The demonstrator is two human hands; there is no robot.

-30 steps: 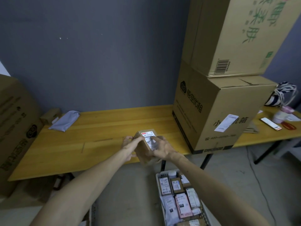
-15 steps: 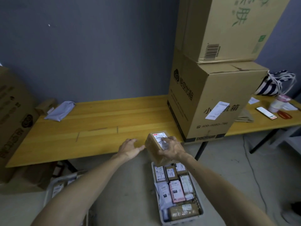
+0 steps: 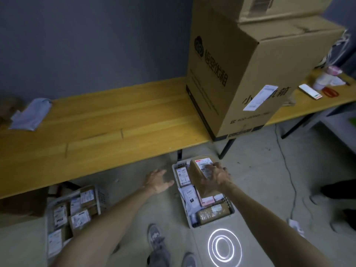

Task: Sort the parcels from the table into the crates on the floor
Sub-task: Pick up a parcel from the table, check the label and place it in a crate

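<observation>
Head view: brown parcel [image 3: 200, 176] held over the right crate [image 3: 232, 210] on the floor.
Right hand [image 3: 216, 175] grips the labelled parcel from above; left hand [image 3: 158, 182] hangs empty, fingers spread, beside it. Left crate [image 3: 97, 197] holds parcels below the table [image 3: 107, 120].

The right hand [image 3: 215, 175] lies over part of the white label on the brown parcel [image 3: 200, 176] it holds, and that parcel in turn hides the middle of the white crate [image 3: 229, 208] beneath it, so the packets under it cannot be made out. Left of the left hand [image 3: 157, 182], the second crate [image 3: 100, 197] is blurred and runs under the yellow table [image 3: 115, 120] edge, its labels too smeared to read. Far above the right hand, the top carton [image 3: 279, 6] is cut off by the upper edge, and the print on the big carton [image 3: 240, 74] beneath it is blurred.
</observation>
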